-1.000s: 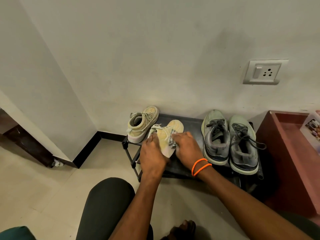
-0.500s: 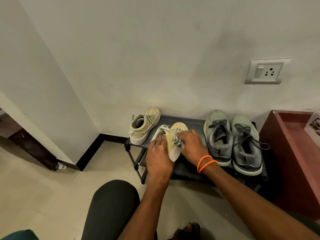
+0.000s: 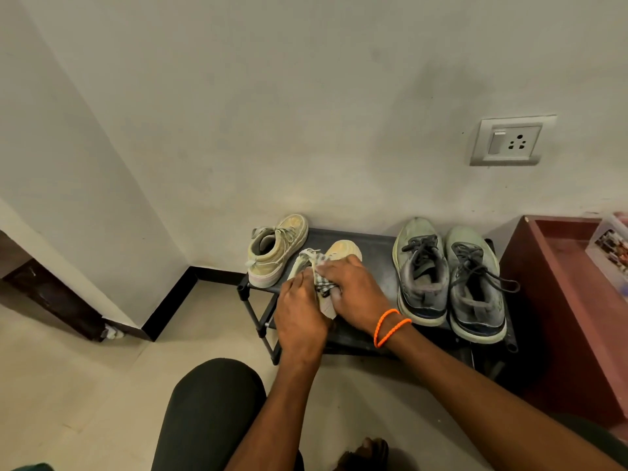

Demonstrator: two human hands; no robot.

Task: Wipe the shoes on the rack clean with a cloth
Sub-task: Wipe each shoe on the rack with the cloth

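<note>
Lying on its side at the front of the black shoe rack point(image 3: 373, 246), the cream sneaker point(image 3: 343, 253) has the checked cloth point(image 3: 321, 283) pressed against its middle. The right hand point(image 3: 356, 290) has its fingers curled over the cloth, and it has slid back from the toe end toward the heel since half a second ago, so more of the toe now shows. The left hand point(image 3: 299, 317) grips the sneaker's heel end with bent fingers, as before. Its mate point(image 3: 277, 249) stands upright just to the left, touching nothing but the rack. A pair of grey running shoes point(image 3: 448, 277) sits at the rack's right end, well apart. An orange wristband point(image 3: 390, 326) circles the right wrist.
</note>
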